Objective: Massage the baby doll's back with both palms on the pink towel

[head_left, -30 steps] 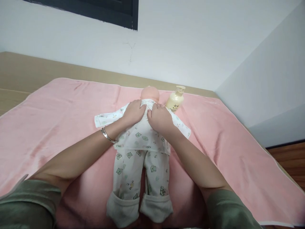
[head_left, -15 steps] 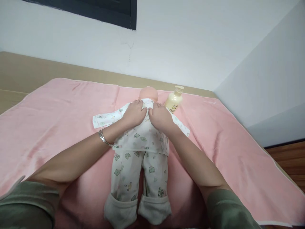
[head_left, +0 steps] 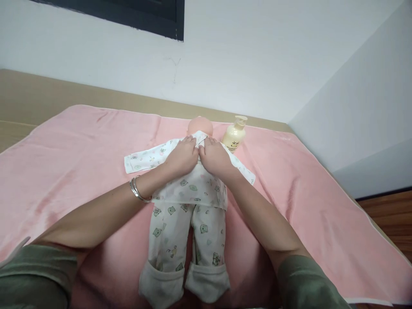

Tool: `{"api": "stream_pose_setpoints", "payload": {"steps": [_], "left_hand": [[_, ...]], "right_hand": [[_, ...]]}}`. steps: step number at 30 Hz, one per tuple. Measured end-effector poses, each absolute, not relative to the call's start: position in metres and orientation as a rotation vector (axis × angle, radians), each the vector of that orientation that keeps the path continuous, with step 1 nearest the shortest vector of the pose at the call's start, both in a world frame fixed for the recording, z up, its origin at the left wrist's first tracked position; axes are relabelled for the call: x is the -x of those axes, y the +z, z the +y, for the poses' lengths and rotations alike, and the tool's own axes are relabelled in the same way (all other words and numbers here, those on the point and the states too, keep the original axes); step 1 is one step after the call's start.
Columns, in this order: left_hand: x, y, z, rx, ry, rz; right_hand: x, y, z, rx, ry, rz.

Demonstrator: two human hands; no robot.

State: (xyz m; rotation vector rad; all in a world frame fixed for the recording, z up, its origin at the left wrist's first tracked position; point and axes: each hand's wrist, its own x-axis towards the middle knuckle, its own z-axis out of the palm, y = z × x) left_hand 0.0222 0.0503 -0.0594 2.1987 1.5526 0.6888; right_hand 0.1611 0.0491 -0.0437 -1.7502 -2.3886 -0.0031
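Observation:
A baby doll (head_left: 200,125) lies face down on a pink blanket (head_left: 80,146), dressed in a white printed top (head_left: 193,186) and matching trousers (head_left: 167,240). My left hand (head_left: 180,155) and my right hand (head_left: 215,157) lie side by side, flat on the doll's upper back just below its neck, with fingers stretched out and thumbs almost touching. Neither hand holds anything. A silver bangle (head_left: 137,190) sits on my left wrist. The doll's sleeves spread out to both sides.
A cream pump bottle (head_left: 234,135) stands upright just right of the doll's head, close to my right hand. The blanket covers a wooden surface (head_left: 28,96) against a white wall. Wooden floor (head_left: 391,219) shows at the right.
Both hands have slid slightly up the doll's back toward its neck and drawn closer together. The doll and its clothes have shifted a little to the left.

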Motion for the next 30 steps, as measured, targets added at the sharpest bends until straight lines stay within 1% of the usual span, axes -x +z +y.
{"api": "stream_pose_setpoints", "payload": {"steps": [4, 9, 14, 23, 27, 30], "left_hand": [[-0.015, -0.054, 0.065, -2.079, 0.637, 1.675], [-0.021, -0.06, 0.055, -2.209, 0.615, 1.758], [-0.028, -0.062, 0.043, -2.328, 0.658, 1.706], [-0.014, -0.052, 0.06, -2.135, 0.571, 1.688], [-0.012, -0.06, 0.068, -2.087, 0.626, 1.661], [-0.016, -0.069, 0.066, -2.055, 0.75, 1.7]], "right_hand": [[-0.153, -0.041, 0.032, 1.723, -0.034, -2.413], [-0.162, -0.038, 0.048, 1.766, 0.163, -2.337], [-0.166, -0.045, 0.062, 1.754, 0.097, -2.326], [-0.145, -0.039, 0.032, 1.842, -0.019, -2.371], [-0.14, -0.033, 0.024, 1.837, -0.016, -2.401], [-0.15, -0.032, 0.035, 1.75, 0.098, -2.371]]}}
